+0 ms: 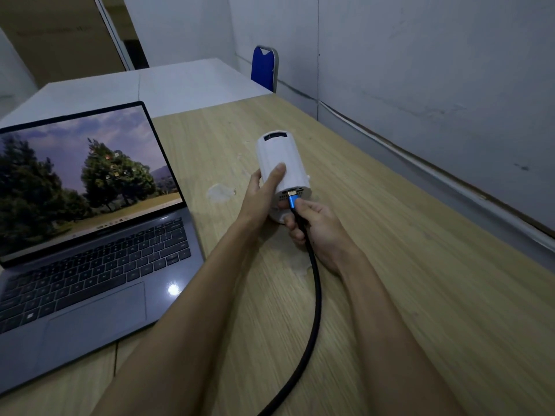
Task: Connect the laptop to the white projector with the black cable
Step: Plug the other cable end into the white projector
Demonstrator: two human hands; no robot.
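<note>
The white projector point(280, 157) is a small cylinder lying tilted on the wooden table point(405, 265), its port end facing me. My left hand point(262, 193) grips its side, thumb on top. My right hand point(318, 226) pinches the blue plug of the black cable point(313, 310), whose gold tip point(292, 193) sits at a port on the projector's rear face. The cable runs down between my forearms and off the bottom edge. The open grey laptop point(90, 235) stands at the left with a tree wallpaper on its screen. No cable shows at the laptop.
A white table point(180, 82) adjoins the wooden one at the back. A blue chair point(264, 67) stands by the grey wall point(420, 85) that runs along the right side. A pale smudge point(220, 192) marks the wood left of the projector.
</note>
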